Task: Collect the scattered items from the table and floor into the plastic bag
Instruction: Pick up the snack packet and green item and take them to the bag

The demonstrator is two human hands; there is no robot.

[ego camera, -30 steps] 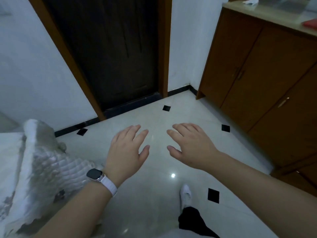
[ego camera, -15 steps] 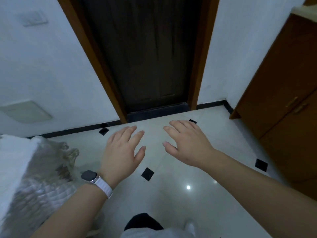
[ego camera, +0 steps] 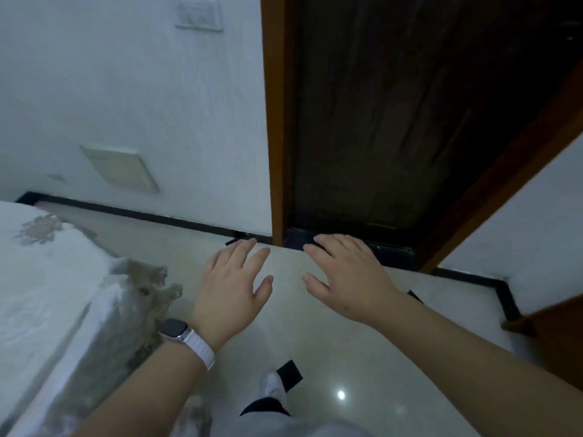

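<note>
My left hand (ego camera: 232, 287) and my right hand (ego camera: 345, 279) hover side by side in front of me, palms down, fingers straight and spread, holding nothing. A watch with a white band (ego camera: 186, 337) sits on my left wrist. Below them lies pale glossy floor tile (ego camera: 362, 357). No plastic bag, table or scattered item is in view.
A bed with a white and grey patterned cover (ego camera: 47, 298) fills the left side. A dark wooden door (ego camera: 410, 121) in an orange-brown frame stands ahead. A brown cabinet corner (ego camera: 558, 329) juts in at the right. My foot in a white shoe (ego camera: 274, 387) stands on the floor.
The view has swung left: the cabinet has slid almost out at the right, the door has shifted right, and more of the bed and the left wall shows. Both hands stay spread and empty.
</note>
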